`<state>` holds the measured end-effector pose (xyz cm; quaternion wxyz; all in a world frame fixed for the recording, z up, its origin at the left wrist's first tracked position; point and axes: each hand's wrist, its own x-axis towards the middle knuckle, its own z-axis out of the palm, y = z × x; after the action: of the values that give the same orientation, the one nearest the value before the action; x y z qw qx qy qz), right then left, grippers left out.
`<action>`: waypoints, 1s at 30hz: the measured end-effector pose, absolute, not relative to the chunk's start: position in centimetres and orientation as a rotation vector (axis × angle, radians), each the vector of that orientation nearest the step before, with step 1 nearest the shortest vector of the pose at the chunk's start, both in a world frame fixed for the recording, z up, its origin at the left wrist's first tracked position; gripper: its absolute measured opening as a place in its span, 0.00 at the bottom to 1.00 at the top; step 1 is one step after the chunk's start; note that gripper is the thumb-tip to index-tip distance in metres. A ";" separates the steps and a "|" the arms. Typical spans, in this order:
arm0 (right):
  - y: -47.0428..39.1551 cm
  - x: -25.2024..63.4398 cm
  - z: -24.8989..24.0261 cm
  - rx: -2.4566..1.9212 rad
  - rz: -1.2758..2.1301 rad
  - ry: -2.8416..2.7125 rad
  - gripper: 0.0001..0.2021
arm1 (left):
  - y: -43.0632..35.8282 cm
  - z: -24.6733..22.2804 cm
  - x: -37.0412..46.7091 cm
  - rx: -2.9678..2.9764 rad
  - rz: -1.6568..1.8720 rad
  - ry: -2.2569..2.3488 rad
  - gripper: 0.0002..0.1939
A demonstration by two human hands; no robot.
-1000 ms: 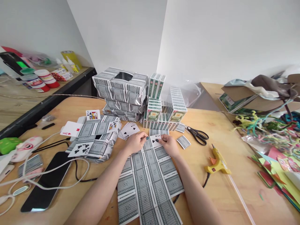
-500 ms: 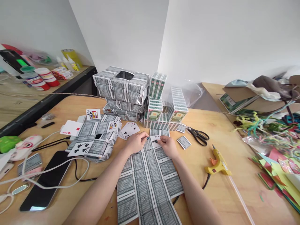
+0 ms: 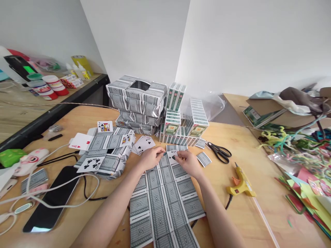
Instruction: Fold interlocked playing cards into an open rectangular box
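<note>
A flat panel of grey-backed playing cards [image 3: 165, 193], joined edge to edge, lies in front of me. At its far end is a face-up black-suit playing card [image 3: 171, 155]. My right hand [image 3: 190, 162] is closed on that card's right side, thumb and fingers pinching it. My left hand [image 3: 151, 159] is closed too, its fingertips pinched at the edge of a grey-backed card beside it. The fingers hide part of both cards. Left of my left hand sits a card-covered box [image 3: 113, 160] with loose cards on top, and a few fanned cards [image 3: 143, 144] lie nearby.
Stacked card-covered boxes [image 3: 137, 100] and packs of cards [image 3: 198, 129] stand at the back. Scissors [image 3: 219, 151], a yellow glue gun [image 3: 241, 182] and loose cards [image 3: 204, 159] lie right. A phone [image 3: 53, 198] and white cables [image 3: 85, 175] are left; craft scraps [image 3: 307, 186] lie far right.
The view has shifted slightly. My right hand has moved a little to the right along the face-up card, uncovering more of it; my left hand stays at nearly the same spot.
</note>
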<state>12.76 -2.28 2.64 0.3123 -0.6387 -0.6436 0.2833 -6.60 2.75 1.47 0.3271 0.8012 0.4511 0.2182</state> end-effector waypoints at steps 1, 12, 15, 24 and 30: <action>-2.4 12.7 3.0 -1.693 0.736 -1.707 0.08 | 2.8 1.5 -6.6 2.081 0.564 1.184 0.12; -3.5 10.3 4.3 -1.848 0.703 -1.772 0.19 | 3.2 0.6 -6.7 2.003 0.535 1.166 0.12; -3.4 10.6 3.9 -1.890 0.648 -1.847 0.23 | 3.2 0.4 -6.6 2.009 0.542 1.189 0.11; -4.2 7.8 1.2 -1.998 0.211 -1.755 0.28 | 3.2 0.5 -6.7 2.025 0.569 1.173 0.11; -4.6 6.4 1.0 -2.002 0.024 -1.729 0.26 | 3.1 0.5 -6.8 2.082 0.633 1.174 0.11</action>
<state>6.45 -4.57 1.00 0.2457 -0.7336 -0.6336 0.0087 -6.84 3.07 0.52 0.3284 0.7953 0.4485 0.2419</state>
